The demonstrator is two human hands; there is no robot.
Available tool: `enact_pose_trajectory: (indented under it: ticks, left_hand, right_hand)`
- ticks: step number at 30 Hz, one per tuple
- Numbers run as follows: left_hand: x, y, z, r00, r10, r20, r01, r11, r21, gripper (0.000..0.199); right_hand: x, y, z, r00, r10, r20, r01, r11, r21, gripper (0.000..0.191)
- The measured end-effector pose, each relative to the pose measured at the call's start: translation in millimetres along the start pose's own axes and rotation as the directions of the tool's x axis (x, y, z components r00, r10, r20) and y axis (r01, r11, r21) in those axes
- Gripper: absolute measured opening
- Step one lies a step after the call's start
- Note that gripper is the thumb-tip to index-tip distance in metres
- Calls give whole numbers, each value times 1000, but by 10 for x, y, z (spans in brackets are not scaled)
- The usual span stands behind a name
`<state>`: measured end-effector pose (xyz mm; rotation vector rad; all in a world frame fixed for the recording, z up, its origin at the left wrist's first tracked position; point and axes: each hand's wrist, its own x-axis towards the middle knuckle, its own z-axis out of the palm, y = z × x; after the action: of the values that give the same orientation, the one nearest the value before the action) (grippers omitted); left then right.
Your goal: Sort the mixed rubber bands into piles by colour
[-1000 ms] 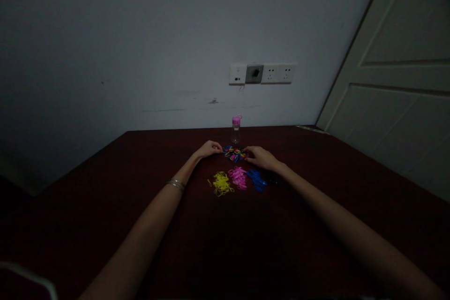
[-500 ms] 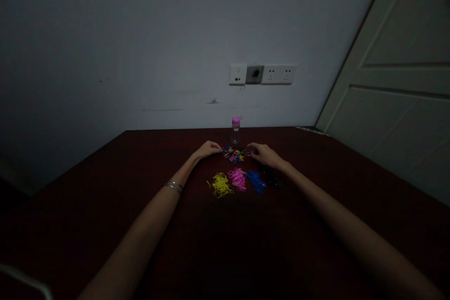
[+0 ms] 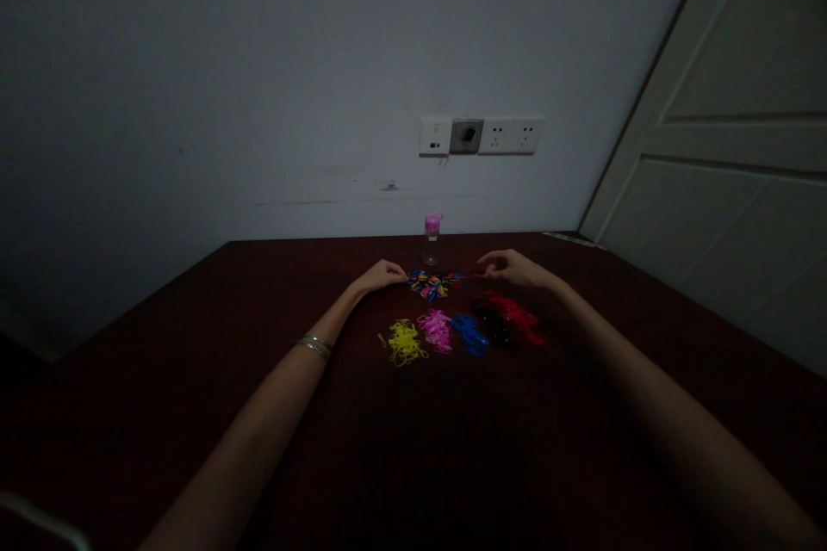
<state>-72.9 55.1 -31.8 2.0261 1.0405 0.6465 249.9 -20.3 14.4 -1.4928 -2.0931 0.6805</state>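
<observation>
A mixed pile of small coloured rubber bands (image 3: 432,284) lies on the dark table. My left hand (image 3: 383,275) rests at the pile's left edge, fingers drawn together at the bands; what they pinch, if anything, is too small to see. To the right of the pile, my right hand (image 3: 507,268) is closed in a pinch, with a red rubber band (image 3: 475,275) at its fingertips. Nearer to me are single-colour heaps: yellow bands (image 3: 405,343), pink bands (image 3: 436,331), blue bands (image 3: 469,335), black bands (image 3: 496,327) and red bands (image 3: 517,315).
Behind the mixed pile stands a clear bottle with a pink cap (image 3: 432,239). The table (image 3: 413,448) meets a pale wall with a row of sockets (image 3: 481,137). A panelled door (image 3: 724,155) is on the right.
My right hand has moved right, away from the mixed pile, with a red band at its fingertips. The red heap has come into sight beneath it. My left hand stays in place.
</observation>
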Motion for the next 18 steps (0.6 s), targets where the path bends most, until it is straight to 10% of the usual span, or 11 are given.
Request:
enact_pose_trajectory:
  ticks: [10,18]
  left_hand:
    - [0,261,5,997,38,-60,-32,996,85,21]
    - [-39,521,83,962,102,252,-177,938,298,22]
  right_hand:
    - [-23,136,-129,975,129,182,-123,991,-45,41]
    - [-10,36,-69,987,85,137,-72,993,-99,36]
